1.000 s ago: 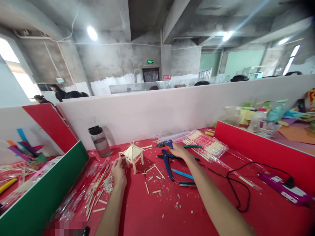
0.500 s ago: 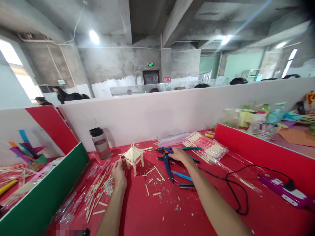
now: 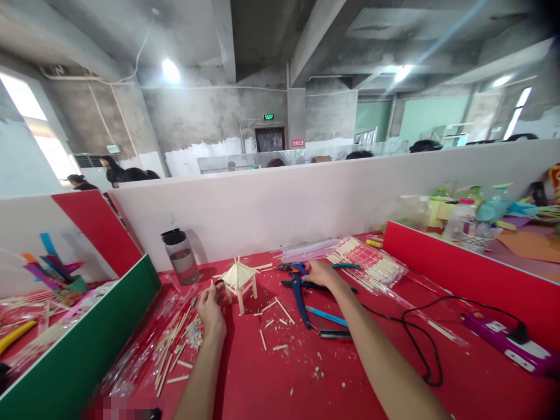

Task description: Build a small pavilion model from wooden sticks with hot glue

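Note:
A small pavilion model (image 3: 238, 280) made of pale wooden sticks stands upright on the red table, its roof peaked. My left hand (image 3: 211, 308) is at its left side, fingers bent together next to a leg. A small dark bit shows at the fingertips; what they pinch is unclear. My right hand (image 3: 322, 274) is closed around the rear of a blue hot glue gun (image 3: 298, 297), which rests on the table. Teal-handled pliers (image 3: 347, 266) lie partly hidden behind that hand. Beside the glue gun are a blue stick-like tool (image 3: 326, 315) and a black one (image 3: 335, 334).
Cut sticks (image 3: 284, 310) and scraps litter the tabletop. A water bottle (image 3: 181, 256) stands at the back left, near a green divider (image 3: 109, 326). Bundled sticks (image 3: 371, 262) lie at the back right. A black cable (image 3: 422, 309) runs near a purple power strip (image 3: 507, 341).
The view has shifted slightly. My right hand has moved very little at the glue gun, and my left hand stays by the pavilion model.

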Demonstrator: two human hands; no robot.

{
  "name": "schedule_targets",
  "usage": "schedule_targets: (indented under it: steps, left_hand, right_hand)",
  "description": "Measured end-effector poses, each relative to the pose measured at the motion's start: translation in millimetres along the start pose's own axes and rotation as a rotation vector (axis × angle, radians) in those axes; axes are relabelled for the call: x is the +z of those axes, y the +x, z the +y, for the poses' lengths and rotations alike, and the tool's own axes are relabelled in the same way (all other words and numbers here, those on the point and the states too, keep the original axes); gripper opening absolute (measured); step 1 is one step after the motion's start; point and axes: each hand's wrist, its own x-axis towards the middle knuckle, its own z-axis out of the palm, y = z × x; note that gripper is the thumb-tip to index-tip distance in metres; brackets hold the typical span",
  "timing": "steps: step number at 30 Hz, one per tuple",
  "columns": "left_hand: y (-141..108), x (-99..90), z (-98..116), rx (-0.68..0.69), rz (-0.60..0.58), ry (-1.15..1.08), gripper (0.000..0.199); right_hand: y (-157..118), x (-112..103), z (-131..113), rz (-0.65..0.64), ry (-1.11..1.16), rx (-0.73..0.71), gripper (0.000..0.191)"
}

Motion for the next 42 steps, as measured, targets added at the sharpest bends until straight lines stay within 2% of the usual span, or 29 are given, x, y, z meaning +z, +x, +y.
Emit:
schedule_targets:
  steps: [3,6,9,10,12,14,16,18,20,22,29,33,37,42]
  left_hand:
    - [3,-2.8,7,0.144,0.093,0.050,0.029]
    - [3,-2.7,22,0.315,0.209,0.086,0.029]
    - [-6,2.5,45,0.450,0.254,0.107,0.026]
    - [-11,4.8,53,0.544,0.238,0.139,0.026]
    - [-25,9.3,67,0.704,0.147,0.232,0.025]
    - [-40,12.5,76,0.795,0.028,0.358,0.025]
    - [-55,13.9,78,0.873,-0.151,0.496,0.020]
    - [-65,14.1,76,0.960,-0.379,0.623,0.016]
    - [-71,13.8,71,0.996,-0.529,0.727,0.013]
    - [-73,13.3,67,1.012,-0.603,0.784,0.012]
    - [-69,11.5,66,1.039,-0.678,0.832,0.012]
    - [-68,10.3,64,1.007,-0.681,0.828,0.011]
    - [-67,7.8,62,0.950,-0.629,0.773,0.014]
    - [-56,3.6,57,0.825,-0.316,0.581,0.020]
  right_hand:
    - [-2,-7,-5,0.029,-0.008,0.017,0.023]
    - [-5,-20,-19,0.085,0.022,-0.021,0.020]
    - [-11,-35,-43,0.108,0.098,-0.141,0.020]
    - [-15,-40,-53,0.105,0.144,-0.213,0.019]
    - [-25,-48,-75,0.083,0.345,-0.440,0.018]
    - [-37,-54,-97,0.005,0.478,-0.590,0.021]
    - [-48,-55,-118,-0.076,0.561,-0.703,0.027]
    - [-58,-53,-135,-0.143,0.591,-0.799,0.033]
    - [-64,-49,-146,-0.177,0.569,-0.880,0.029]
    - [-67,-45,-152,-0.157,0.523,-0.931,0.020]
    - [-62,-36,-151,-0.087,0.456,-0.998,0.017]
    - [-61,-35,-150,-0.064,0.390,-0.994,0.016]
    - [-59,-35,-149,-0.032,0.433,-0.961,0.015]
    - [-52,-33,-140,0.089,0.515,-0.814,0.013]
